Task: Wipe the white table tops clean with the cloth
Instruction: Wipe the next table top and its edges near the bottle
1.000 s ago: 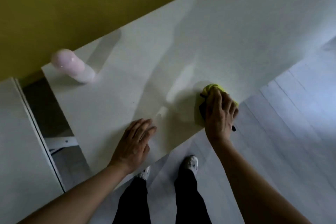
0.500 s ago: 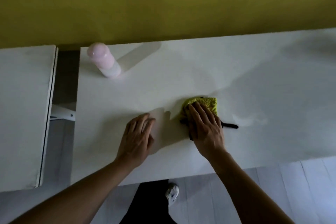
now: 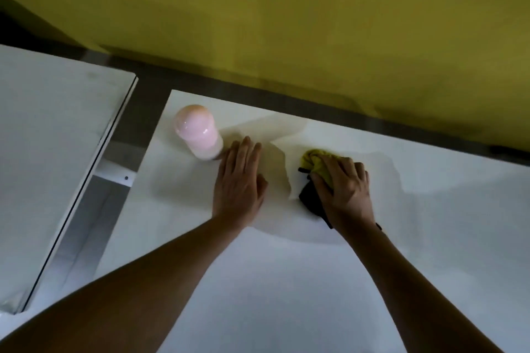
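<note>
A white table top (image 3: 286,281) fills the lower middle and right of the head view. My right hand (image 3: 344,186) presses down on a yellow and black cloth (image 3: 314,163), bunched under the fingers near the table's far edge. My left hand (image 3: 239,183) lies flat on the table with fingers together, palm down, holding nothing. Its fingertips almost touch a pink and white bottle (image 3: 198,130).
The bottle stands at the table's far left corner. A second white table top (image 3: 51,152) lies to the left, across a gap showing a metal frame (image 3: 114,175). A yellow wall (image 3: 286,23) runs right behind the tables.
Both hands have moved away from me toward the far edge. The cloth went with my right hand. My left hand now sits next to the bottle. The view has tilted closer over the table.
</note>
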### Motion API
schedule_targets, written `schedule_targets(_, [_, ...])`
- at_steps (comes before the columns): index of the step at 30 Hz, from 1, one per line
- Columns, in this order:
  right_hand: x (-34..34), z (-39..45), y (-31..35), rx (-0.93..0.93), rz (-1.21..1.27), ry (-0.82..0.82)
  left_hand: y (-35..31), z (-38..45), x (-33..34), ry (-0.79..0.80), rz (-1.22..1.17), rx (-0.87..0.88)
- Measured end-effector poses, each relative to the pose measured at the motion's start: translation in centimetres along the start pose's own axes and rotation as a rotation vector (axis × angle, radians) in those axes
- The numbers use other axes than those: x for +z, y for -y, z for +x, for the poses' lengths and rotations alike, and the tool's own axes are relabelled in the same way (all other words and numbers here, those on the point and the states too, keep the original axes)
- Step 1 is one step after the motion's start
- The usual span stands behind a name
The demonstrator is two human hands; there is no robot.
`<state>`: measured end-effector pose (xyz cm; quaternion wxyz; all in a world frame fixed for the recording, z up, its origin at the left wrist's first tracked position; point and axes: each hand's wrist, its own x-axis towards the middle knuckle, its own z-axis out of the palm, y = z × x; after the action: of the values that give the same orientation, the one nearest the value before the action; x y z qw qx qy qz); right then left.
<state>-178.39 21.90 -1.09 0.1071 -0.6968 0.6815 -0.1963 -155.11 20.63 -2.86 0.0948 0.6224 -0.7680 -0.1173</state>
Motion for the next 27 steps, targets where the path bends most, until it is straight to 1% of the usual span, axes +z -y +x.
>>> schedule_targets(4, [0.4, 6.0, 1.1, -0.094, 0.007, -0.057, -0.6, 0.3, 0.7, -0.02, 0.023, -0.06])
schedule_targets(6, [1.2, 9.7, 2.1, -0.173, -0.029, -0.069, -0.6, 0.5, 0.8, -0.015, 0.016, -0.068])
schedule_targets(7, [1.9, 11.2, 2.7, -0.219, -0.049, -0.021, -0.5, 0.5, 0.9, -0.007, 0.02, -0.073])
schedule_targets(10, [4.2, 15.1, 4.3, -0.295, -0.016, 0.274, -0.3, 0.6, 1.3, -0.006, 0.051, -0.092])
schedule_targets(13, [5.8, 18.1, 5.9, -0.375, 0.032, 0.405, -0.6, 0.8, 1.6, -0.034, 0.081, -0.089])
schedule_targets(16, [8.0, 21.0, 10.1, -0.44, 0.047, 0.535, -0.6, 0.9, 1.5, -0.046, 0.109, -0.099])
schedule_targets(19, [11.1, 23.0, 16.0, -0.52, 0.168, 0.573, -0.6, 0.8, 1.5, -0.051, 0.107, -0.099])
schedule_targets(22, [13.4, 24.7, 20.1, -0.562, 0.22, 0.578, -0.4, 0.9, 1.6, -0.053, 0.088, -0.093])
schedule_targets(25, [13.8, 25.3, 20.5, -0.582, 0.262, 0.571, -0.3, 0.8, 1.6, -0.062, 0.071, -0.092])
schedule_targets(27, [13.3, 25.2, 19.3, -0.546, 0.282, 0.593, -0.4, 0.8, 1.5, -0.064, 0.066, -0.096])
